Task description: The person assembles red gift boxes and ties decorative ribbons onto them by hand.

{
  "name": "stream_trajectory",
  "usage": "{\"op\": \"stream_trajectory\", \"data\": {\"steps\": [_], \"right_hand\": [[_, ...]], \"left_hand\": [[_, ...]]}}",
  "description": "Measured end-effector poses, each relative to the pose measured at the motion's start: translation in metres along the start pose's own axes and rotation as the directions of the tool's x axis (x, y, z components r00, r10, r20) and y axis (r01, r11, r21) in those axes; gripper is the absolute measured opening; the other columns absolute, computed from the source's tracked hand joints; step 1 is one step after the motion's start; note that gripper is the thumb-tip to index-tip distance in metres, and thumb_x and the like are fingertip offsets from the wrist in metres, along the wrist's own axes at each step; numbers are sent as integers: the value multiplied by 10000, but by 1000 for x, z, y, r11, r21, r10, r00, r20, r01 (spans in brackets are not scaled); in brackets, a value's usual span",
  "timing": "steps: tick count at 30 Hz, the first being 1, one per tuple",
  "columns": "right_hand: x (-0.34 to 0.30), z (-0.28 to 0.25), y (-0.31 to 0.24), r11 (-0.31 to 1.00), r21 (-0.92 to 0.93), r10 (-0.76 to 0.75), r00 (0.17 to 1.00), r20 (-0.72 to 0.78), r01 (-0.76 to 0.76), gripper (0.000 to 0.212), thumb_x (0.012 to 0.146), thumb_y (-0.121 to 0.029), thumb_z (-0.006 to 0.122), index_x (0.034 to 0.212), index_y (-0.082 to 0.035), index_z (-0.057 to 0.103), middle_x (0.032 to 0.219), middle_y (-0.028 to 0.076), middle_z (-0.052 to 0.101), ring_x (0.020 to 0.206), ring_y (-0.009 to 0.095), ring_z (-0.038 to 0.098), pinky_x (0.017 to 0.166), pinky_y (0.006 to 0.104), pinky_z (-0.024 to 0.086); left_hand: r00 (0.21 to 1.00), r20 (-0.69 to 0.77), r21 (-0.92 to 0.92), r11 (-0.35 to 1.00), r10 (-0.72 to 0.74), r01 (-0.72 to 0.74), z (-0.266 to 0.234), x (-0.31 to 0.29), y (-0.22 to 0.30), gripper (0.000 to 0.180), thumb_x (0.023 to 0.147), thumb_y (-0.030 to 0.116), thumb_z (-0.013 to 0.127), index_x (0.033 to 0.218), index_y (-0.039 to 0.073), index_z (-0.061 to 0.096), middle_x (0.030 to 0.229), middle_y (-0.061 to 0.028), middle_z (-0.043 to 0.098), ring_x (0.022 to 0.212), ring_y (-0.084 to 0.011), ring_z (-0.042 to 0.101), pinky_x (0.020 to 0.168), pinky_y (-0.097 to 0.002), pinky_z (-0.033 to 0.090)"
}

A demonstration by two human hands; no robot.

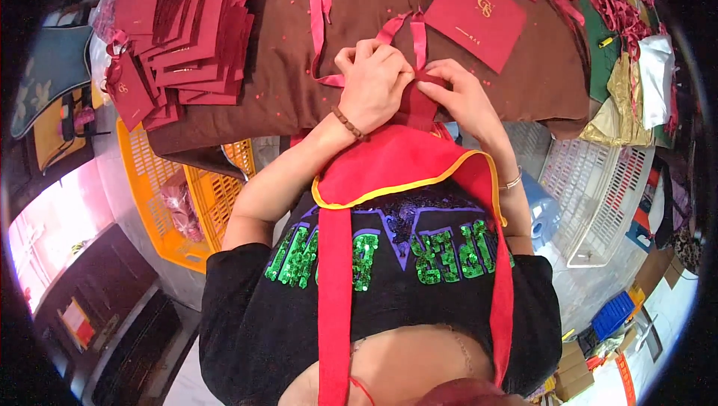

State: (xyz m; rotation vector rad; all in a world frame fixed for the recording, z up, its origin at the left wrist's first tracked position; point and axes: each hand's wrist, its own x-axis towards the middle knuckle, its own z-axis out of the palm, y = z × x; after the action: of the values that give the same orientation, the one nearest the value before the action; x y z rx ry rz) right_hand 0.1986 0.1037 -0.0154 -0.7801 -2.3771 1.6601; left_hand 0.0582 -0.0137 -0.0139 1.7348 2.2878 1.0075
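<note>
My left hand [376, 86] is closed in a pinch on a pink-red ribbon [419, 39], whose loop rises above my fingers. Its wrist wears a brown bead bracelet. Fingertips of my right hand [458, 95] press together at the same spot, on the ribbon and the top edge of a dark red paper bag [417, 107]. That bag rests at the table's near edge, partly covered by my hands. Another length of ribbon [318, 20] trails across the cloth beside my left hand. The knot or hole between my fingertips is too small to make out.
A brown cloth [284, 69] covers the table. Stacked dark red bags [198, 47] lie at the left, with a flat one [476, 17] at the right. Ribbons hang far right near gold and silver wrapping [624, 99]. Below are an orange crate [149, 211] and a white crate [591, 204].
</note>
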Motion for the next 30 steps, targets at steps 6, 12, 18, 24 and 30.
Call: {"op": "stream_trajectory", "data": {"steps": [6, 12, 18, 24, 30], "right_hand": [[0, 3, 1, 996, 68, 65, 998, 6, -65, 279, 809, -203, 606, 925, 51, 614, 977, 122, 594, 900, 204, 577, 785, 296, 445], [0, -5, -1, 818, 402, 335, 908, 251, -412, 222, 883, -147, 534, 1058, -14, 567, 980, 13, 568, 852, 63, 549, 736, 215, 459], [0, 1, 5, 791, 510, 276, 942, 193, -337, 248, 872, -197, 550, 1040, -17, 574, 876, -16, 573, 731, 67, 535, 624, 211, 434], [-3, -1, 0, 866, 402, 259, 955, 145, -296, 239, 864, -182, 557, 1035, -15, 579, 885, -13, 573, 734, 76, 542, 632, 210, 435], [-6, 1, 3, 898, 335, 253, 958, 138, -286, 235, 865, -145, 570, 1059, -12, 557, 901, 3, 575, 785, 58, 549, 688, 209, 456]], "left_hand": [[999, -33, 40, 999, 35, -33, -2, -3, 3, 37, 745, 152, 610, 750, 117, 600, 860, -4, 585, 963, -225, 478, 820, -438, 282], [995, -86, 50, 997, 57, -52, 1, -2, 2, 41, 742, 151, 614, 747, 115, 595, 859, -2, 586, 965, -225, 483, 826, -443, 283], [996, -83, 17, 999, 42, -40, 3, -2, -1, 37, 744, 143, 608, 760, 114, 591, 863, -8, 585, 964, -232, 485, 828, -446, 282], [988, -114, 162, 983, 100, -81, -3, -1, 12, 51, 718, 148, 606, 752, 117, 585, 864, -8, 544, 982, -233, 455, 828, -438, 276], [968, -188, 283, 953, 165, -108, 7, -8, 16, 116, 687, 175, 645, 757, 124, 567, 877, 25, 546, 972, -202, 452, 822, -404, 256]]}}
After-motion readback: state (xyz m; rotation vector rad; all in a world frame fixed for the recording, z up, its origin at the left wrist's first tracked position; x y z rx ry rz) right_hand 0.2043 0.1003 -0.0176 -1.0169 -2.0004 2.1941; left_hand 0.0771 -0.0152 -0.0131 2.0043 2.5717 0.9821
